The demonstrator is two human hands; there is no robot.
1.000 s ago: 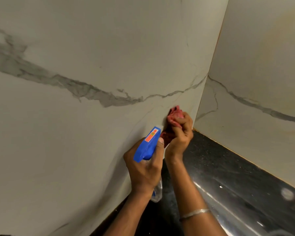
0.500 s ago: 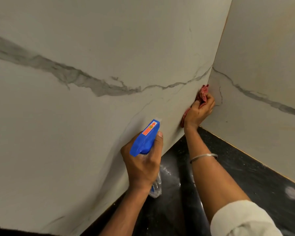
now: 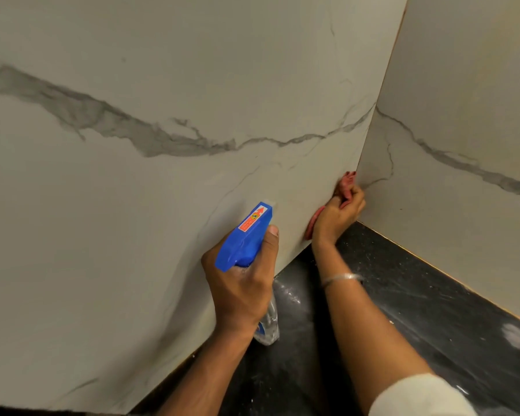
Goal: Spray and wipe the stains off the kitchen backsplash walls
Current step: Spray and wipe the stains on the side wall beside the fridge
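Note:
My left hand (image 3: 240, 283) grips a spray bottle (image 3: 246, 235) with a blue trigger head and a clear body, its nozzle aimed at the left backsplash wall (image 3: 162, 205). My right hand (image 3: 339, 214) holds a bunched red cloth (image 3: 346, 183) and presses it against the left wall, low down in the corner where it meets the right backsplash wall (image 3: 451, 163). Both walls are white marble-look slabs with grey veins. Most of the cloth is hidden behind my fingers and palm.
A glossy black countertop (image 3: 403, 295) runs under both walls and meets them at the corner. A pale spot (image 3: 515, 336) shows on the counter at the far right. A silver bangle (image 3: 341, 279) sits on my right wrist.
My right hand has carried the red cloth along the left wall, away from the bottle and into the corner. The left hand and the spray bottle have stayed almost where they were.

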